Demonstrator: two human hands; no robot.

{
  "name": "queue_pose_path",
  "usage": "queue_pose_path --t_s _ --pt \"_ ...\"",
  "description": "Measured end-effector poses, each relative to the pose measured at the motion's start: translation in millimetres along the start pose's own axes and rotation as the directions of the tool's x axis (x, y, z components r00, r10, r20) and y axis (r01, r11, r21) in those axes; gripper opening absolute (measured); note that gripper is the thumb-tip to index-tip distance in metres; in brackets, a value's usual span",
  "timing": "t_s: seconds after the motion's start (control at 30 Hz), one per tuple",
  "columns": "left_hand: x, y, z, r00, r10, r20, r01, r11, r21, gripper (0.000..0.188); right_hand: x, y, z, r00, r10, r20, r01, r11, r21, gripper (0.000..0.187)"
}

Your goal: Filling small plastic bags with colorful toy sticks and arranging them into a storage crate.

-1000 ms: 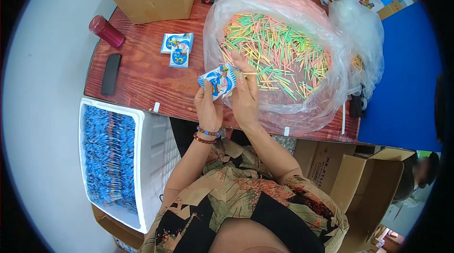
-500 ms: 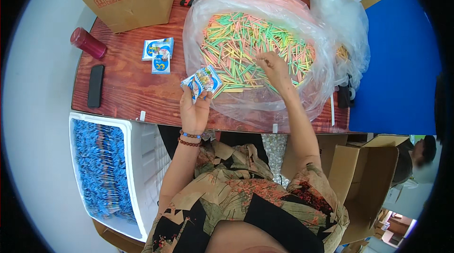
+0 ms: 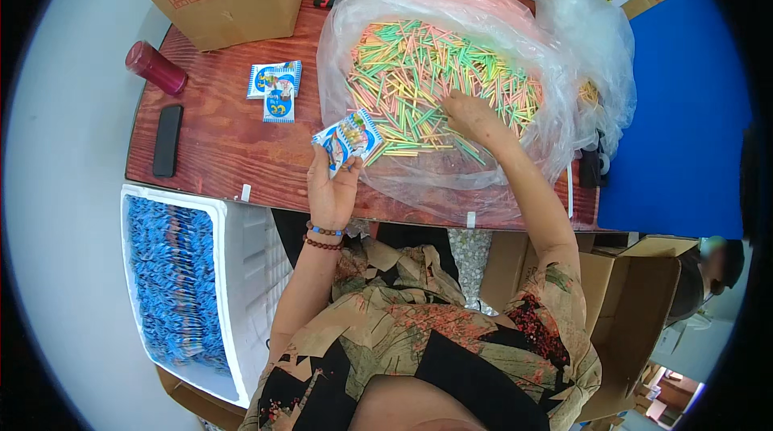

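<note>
My left hand (image 3: 332, 189), with beaded bracelets at its wrist, grips small blue-and-white snack packets (image 3: 348, 139) over the table's front part; they overlap, so their number is unclear. To the right, my right hand (image 3: 477, 118) is in among thin pink, green and yellow candy sticks (image 3: 403, 68). Its fingers are curled and point down into the pile; whatever lies between them is hidden. The sticks fill a large, wide-mouthed clear plastic bag (image 3: 332, 52) lying on the table. Left of the bag, a few more such packets (image 3: 278, 93) lie overlapping.
On the reddish wooden table (image 3: 225, 145) are a cardboard box (image 3: 233, 0), a red cylindrical container (image 3: 155, 67) and a black phone (image 3: 167, 141). A white foam box (image 3: 229, 286) full of blue packets stands at the lower left. An open carton (image 3: 636, 302) sits at the right; a person (image 3: 713, 270) is beyond it.
My right hand has lowered slightly into the sticks, its elbow swinging outward to the right. My left hand keeps its hold on the packets. The whole view has shifted a little.
</note>
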State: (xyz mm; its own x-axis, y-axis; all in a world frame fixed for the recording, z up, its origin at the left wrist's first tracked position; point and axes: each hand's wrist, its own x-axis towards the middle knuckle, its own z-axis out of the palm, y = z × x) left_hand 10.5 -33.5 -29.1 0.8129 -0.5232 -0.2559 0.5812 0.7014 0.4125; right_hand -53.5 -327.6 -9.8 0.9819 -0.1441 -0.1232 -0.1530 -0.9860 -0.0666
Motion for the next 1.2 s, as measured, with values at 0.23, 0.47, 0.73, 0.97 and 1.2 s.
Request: queue_pose_path --t_s 0.23,0.47,0.73,0.97,1.2 --pt "-2 2 -2 1.000 0.004 -0.016 -0.005 0.999 -0.040 0.030 -16 3 -24 0.998 -0.045 -0.039 0.052 0.980 0.194 0.012" --pt "2 -5 -7 0.999 -0.009 0.051 0.014 0.995 -0.098 0.028 -31 -88 -72 0.902 0.389 -0.188 0.263 -0.150 0.953 0.006" --pt "-4 3 6 0.995 0.031 0.090 -0.026 0.998 -0.060 0.027 -17 -156 -72 0.886 0.320 -0.337 0.374 -0.060 0.925 0.004" --pt "-4 10 -3 0.993 0.051 0.105 -0.044 0.997 -0.067 0.030 -13 -175 -69 0.892 0.269 -0.362 0.377 -0.005 0.926 0.007" --pt "-6 15 4 0.994 0.068 0.090 -0.061 0.996 -0.069 0.032 -9 -185 -67 0.905 0.120 -0.408 0.353 0.322 0.879 0.013"
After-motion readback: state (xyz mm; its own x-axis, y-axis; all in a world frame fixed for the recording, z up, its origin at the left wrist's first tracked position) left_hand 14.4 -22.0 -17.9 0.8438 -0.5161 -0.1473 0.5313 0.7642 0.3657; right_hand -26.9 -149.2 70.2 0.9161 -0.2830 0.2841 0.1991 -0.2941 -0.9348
